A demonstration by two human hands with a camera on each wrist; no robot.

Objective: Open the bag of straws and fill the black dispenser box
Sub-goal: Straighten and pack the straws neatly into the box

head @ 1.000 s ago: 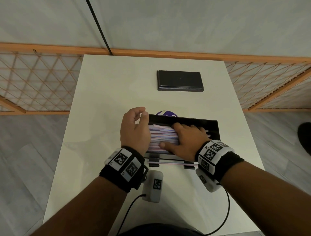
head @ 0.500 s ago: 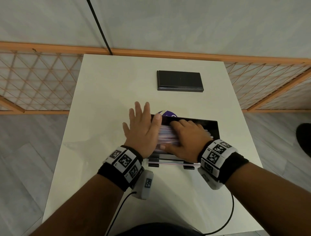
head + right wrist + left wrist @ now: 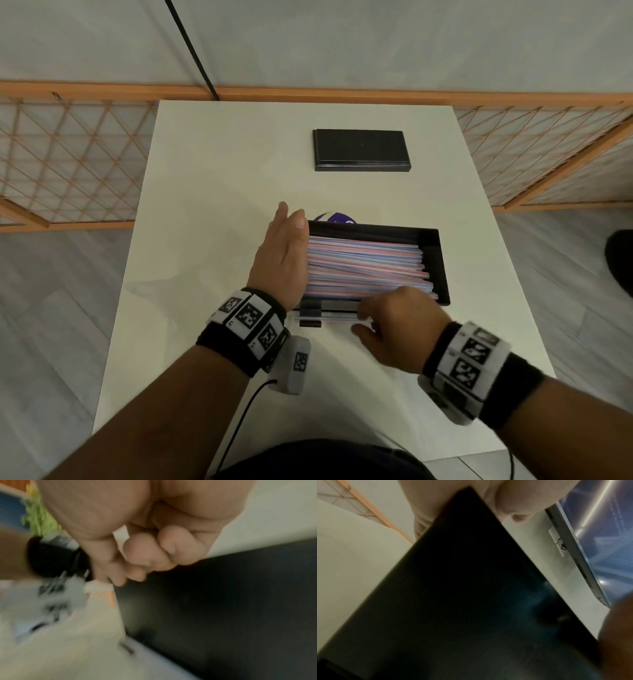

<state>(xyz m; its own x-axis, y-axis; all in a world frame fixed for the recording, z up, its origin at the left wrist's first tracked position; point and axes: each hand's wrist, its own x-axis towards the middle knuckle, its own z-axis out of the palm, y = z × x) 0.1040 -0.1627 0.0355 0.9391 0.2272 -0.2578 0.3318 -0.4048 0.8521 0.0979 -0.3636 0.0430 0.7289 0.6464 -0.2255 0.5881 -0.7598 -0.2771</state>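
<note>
— On the white table [image 3: 212,192], what surrounds the work?

— At the centre sits the black dispenser box [image 3: 436,260], open-topped, with pink, blue and white striped straws [image 3: 366,263] lying lengthwise inside; at twelve o'clock from it, well apart, lies a flat black lid [image 3: 361,149]; a purple-and-white scrap [image 3: 334,218], partly hidden behind the box's far wall, peeks out at about eleven o'clock; an orange lattice fence [image 3: 68,157] runs beyond the table.

— And the hands?

— The left hand [image 3: 284,253] stands flat at nine o'clock of the box, fingers straight and together, pressed against its left end and the straw ends, gripping nothing; the right hand [image 3: 397,329] is at six o'clock, fingers curled at the box's near edge; whether it pinches anything I cannot tell, since the wrist view is blurred.

— Any writing?

— Only square black-and-white markers on both wristbands [image 3: 250,315]; nothing readable on the purple scrap.
</note>
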